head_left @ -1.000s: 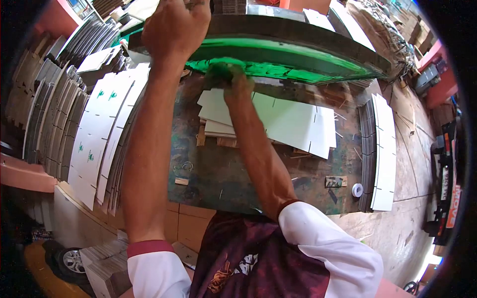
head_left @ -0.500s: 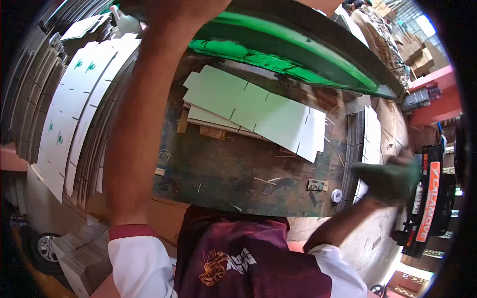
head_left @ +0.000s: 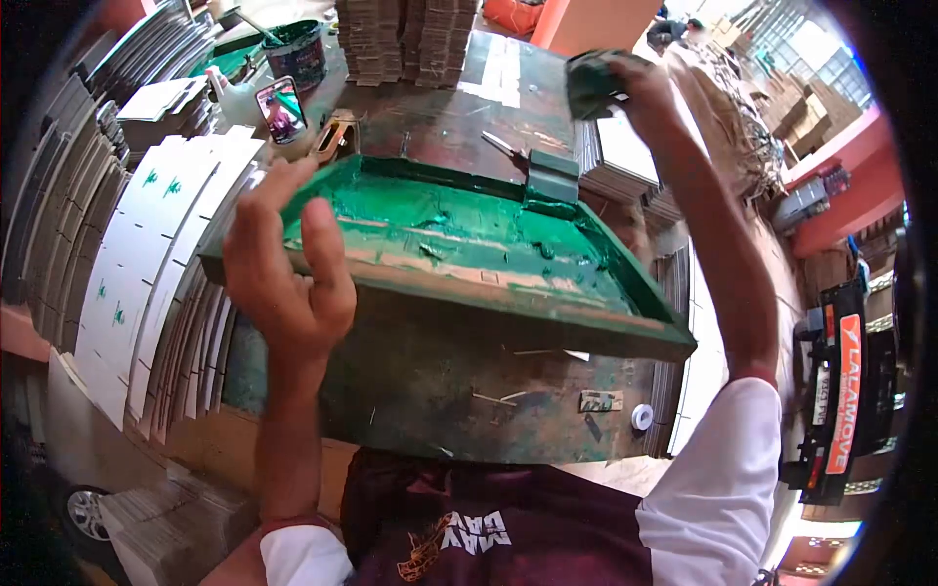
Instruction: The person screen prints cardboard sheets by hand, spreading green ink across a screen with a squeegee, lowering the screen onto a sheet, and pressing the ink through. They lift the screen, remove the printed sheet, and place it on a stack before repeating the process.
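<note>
A wooden screen-printing frame (head_left: 508,305), smeared inside with green ink (head_left: 469,230), lies across the middle of the worktable. At its near left corner is my left hand (head_left: 288,269), thumb and fingers apart, overlapping the frame's edge in this view. My right hand (head_left: 640,86) is raised beyond the frame's far right corner, closed on a dark green-stained rag (head_left: 594,86). Against the frame's far right side rests a dark squeegee (head_left: 552,179). The white cardboard sheets under the frame are hidden.
Printed white cardboard sheets (head_left: 147,225) lean at the left; more sheets (head_left: 625,151) are stacked at the back right. A phone (head_left: 281,109), an ink bucket (head_left: 295,57) and a knife (head_left: 500,145) stand or lie behind the frame. A tape roll (head_left: 641,417) lies near the front edge.
The raised, tilted frame has come down over the white sheets. My left hand has dropped from the frame's top to its near left corner; my right hand has swung from the right to the back with the rag.
</note>
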The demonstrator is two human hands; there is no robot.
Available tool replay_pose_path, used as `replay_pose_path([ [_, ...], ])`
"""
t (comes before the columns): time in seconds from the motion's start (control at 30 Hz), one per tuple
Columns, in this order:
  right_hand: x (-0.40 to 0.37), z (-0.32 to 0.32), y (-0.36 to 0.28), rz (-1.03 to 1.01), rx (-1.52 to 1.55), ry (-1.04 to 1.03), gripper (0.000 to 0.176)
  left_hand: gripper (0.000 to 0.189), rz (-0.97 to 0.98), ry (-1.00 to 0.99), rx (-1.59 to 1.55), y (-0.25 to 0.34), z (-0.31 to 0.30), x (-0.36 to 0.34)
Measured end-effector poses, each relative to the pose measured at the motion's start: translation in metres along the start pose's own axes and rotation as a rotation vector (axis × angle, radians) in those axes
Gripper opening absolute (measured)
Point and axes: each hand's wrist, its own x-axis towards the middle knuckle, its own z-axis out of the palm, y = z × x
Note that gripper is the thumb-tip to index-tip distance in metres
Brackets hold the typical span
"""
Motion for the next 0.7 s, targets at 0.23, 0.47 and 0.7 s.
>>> replay_pose_path([
  [0.23, 0.037, 0.107, 0.047, 0.073, -0.213, 0.197, 0.076, 0.026, -0.057, -0.004, -0.002, 0.004, -0.001, -0.005],
  [0.47, -0.01, 0.116, -0.014, 0.078, -0.573, -0.102, 0.081, 0.023, 0.006, 0.026, -0.039, -0.001, 0.003, 0.005],
  [0.7, -0.165, 0.121, -0.149, -0.242, -0.921, -0.423, 0.052, 0.016, 0.02, 0.167, -0.071, -0.008, 0.036, 0.05],
])
